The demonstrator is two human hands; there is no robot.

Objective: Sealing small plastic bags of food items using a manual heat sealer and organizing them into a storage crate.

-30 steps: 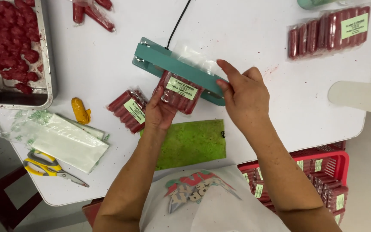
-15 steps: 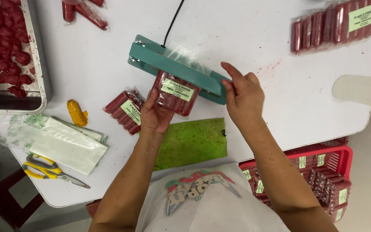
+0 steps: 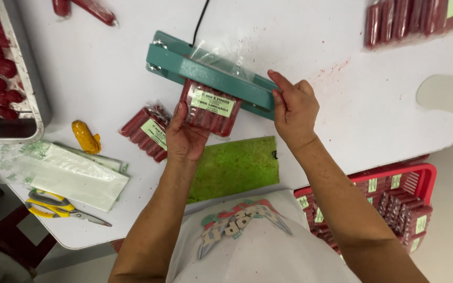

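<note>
Seen from my remote station: a pack (image 3: 208, 107) of red sausages lay with its open plastic mouth under the arm of a teal sealer (image 3: 211, 73) on the white tabletop (image 3: 352, 105). The left hand (image 3: 185, 137) cupped the pack's near end from below, fingers curled on it and thumb along its side. The right hand (image 3: 293, 107) pinched the sealer's arm at its right end, fingers on top, and the arm looked lowered onto the bag.

I judged the work to be mid-run. A labelled pack (image 3: 149, 131) lay just beside the left hand, more packs (image 3: 420, 21) sat at the tabletop's far right corner, and a red basket (image 3: 425, 175) below the tabletop edge held further labelled packs (image 3: 405, 209). Still to go, by my reading: loose sausages filled a metal tray (image 3: 30, 105) at the left, and a stack of empty bags (image 3: 64, 170) waited near yellow-handled scissors (image 3: 58, 207). A green mat (image 3: 237, 167) lay between the held pack and the person's body. Whether the seal on the held pack was complete, I could not tell.
</note>
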